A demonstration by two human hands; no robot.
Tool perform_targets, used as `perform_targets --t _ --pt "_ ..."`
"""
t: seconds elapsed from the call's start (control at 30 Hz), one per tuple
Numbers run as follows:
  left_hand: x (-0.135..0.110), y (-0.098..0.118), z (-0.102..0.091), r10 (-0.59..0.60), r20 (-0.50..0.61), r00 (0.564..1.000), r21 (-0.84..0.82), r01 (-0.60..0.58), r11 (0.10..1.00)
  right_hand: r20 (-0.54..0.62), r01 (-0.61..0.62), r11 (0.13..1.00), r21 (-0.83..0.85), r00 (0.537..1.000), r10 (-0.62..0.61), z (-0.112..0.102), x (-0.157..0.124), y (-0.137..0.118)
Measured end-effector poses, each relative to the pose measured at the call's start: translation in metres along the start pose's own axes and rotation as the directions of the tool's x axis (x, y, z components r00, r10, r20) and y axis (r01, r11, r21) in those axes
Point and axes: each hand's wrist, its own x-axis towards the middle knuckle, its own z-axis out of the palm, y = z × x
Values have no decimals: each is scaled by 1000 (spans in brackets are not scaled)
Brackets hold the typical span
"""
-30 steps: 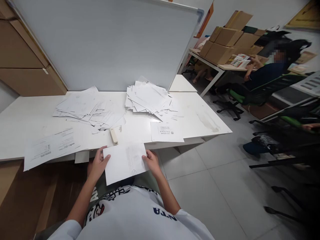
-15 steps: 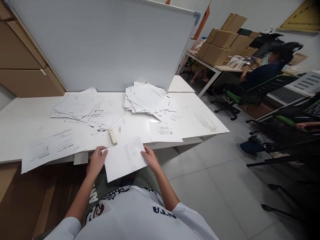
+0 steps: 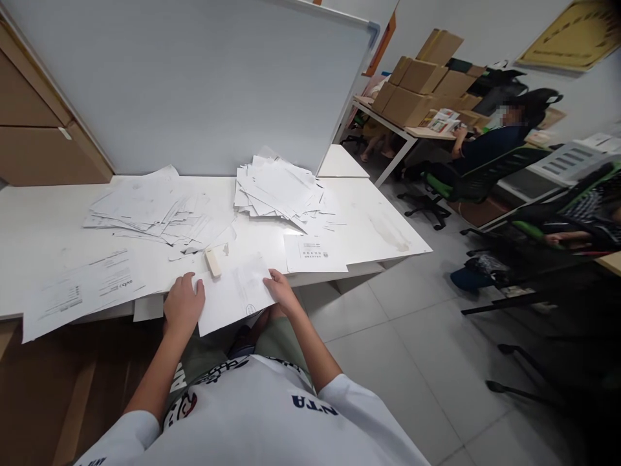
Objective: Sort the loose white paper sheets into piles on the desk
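Note:
A white sheet of paper (image 3: 235,291) with faint print and an oval stamp lies over the table's front edge, its near part sticking out. My right hand (image 3: 281,291) pinches its right edge between thumb and fingers. At the sheet's left edge is my left hand (image 3: 184,303), back upward, thumb and fingers apart; it does not appear to grip the paper. Just beyond the sheet lies a small cream-coloured oblong object (image 3: 212,264). A printed sheet (image 3: 82,291) overhangs the edge on the left, and a smaller printed sheet (image 3: 315,254) lies to the right.
Two loose paper piles, one left (image 3: 140,200) and one right (image 3: 276,188), lie before an upright whiteboard (image 3: 204,84). Cardboard boxes (image 3: 48,155) stand at the left. Beyond the white table (image 3: 388,220) are office chairs (image 3: 441,188), stacked boxes (image 3: 407,103) and seated people.
The held sheet has moved forward onto the table edge. My left hand has loosened from its left side and turned back upward; my right hand still holds on. The view has shifted slightly.

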Motion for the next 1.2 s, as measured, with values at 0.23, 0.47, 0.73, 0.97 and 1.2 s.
perform_targets --t 0.23,0.47,0.73,0.97,1.2 --pt "28 4 11 470 -23 882 -41 -470 881 -54 85 982 -166 994 -96 14 14 -18" --pt "49 5 29 607 100 788 -62 -604 794 -3 113 947 -302 993 -120 18 35 -31" --pt "53 -5 38 608 142 781 -148 -590 793 31 122 958 -260 993 -118 10 30 -21" --pt "45 -1 38 612 140 778 -115 -601 791 20 134 958 -255 991 -134 9 32 -15" --pt "46 -1 33 622 142 770 -157 -603 782 5 211 920 -329 975 -222 8 27 -6"
